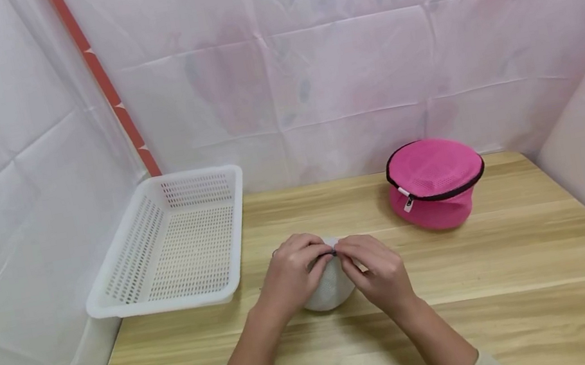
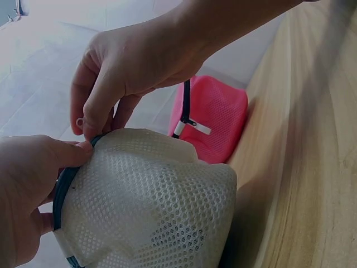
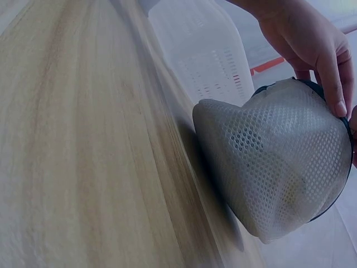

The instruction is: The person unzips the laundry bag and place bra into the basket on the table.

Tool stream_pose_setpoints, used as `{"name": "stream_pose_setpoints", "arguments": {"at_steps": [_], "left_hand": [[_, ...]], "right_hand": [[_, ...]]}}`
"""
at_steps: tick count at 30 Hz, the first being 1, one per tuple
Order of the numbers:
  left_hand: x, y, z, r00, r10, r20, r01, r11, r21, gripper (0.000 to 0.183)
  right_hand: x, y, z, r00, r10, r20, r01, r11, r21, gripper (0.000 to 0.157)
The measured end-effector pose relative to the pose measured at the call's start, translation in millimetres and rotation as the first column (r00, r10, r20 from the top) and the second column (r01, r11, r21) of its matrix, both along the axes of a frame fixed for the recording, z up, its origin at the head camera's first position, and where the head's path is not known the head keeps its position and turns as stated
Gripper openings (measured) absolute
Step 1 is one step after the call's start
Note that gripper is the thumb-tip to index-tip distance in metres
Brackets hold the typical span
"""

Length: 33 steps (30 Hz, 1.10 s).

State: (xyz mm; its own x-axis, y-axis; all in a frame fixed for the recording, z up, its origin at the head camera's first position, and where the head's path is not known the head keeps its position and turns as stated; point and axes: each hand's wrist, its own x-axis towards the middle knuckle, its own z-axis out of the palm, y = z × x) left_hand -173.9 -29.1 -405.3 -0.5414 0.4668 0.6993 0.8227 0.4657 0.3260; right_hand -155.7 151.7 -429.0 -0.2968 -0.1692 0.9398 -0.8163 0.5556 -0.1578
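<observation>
A white mesh laundry bag (image 1: 327,287) with a dark zip round its rim stands on the table between the two hands. My left hand (image 1: 289,273) grips the zipped rim, the thumb lying along the dark tape in the left wrist view. Close beside it, my right hand (image 1: 379,268) pinches the rim at the zip. A small ring (image 2: 80,122) shows by the right hand's fingertips. In the right wrist view the mesh side of the bag bulges toward the camera, and only a bit of the right hand appears at the edge.
Back left on the wooden table (image 1: 524,298) is a white perforated plastic basket (image 1: 170,304). At the back right stands a pink mesh bag (image 1: 439,212) with a black zip and a white pull tab. White sheeting (image 1: 343,69) hangs behind and at both sides.
</observation>
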Motion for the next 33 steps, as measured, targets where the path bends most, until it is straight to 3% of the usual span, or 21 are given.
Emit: {"name": "stream_pose_setpoints", "arguments": {"at_steps": [33], "left_hand": [[-6.8,-13.4,2.2,0.998,0.019,0.058,-0.023,0.996,0.083,0.008]], "right_hand": [[1.1,3.2,1.8,0.998,-0.055,-0.014,0.055,0.998,-0.027,0.019]]}}
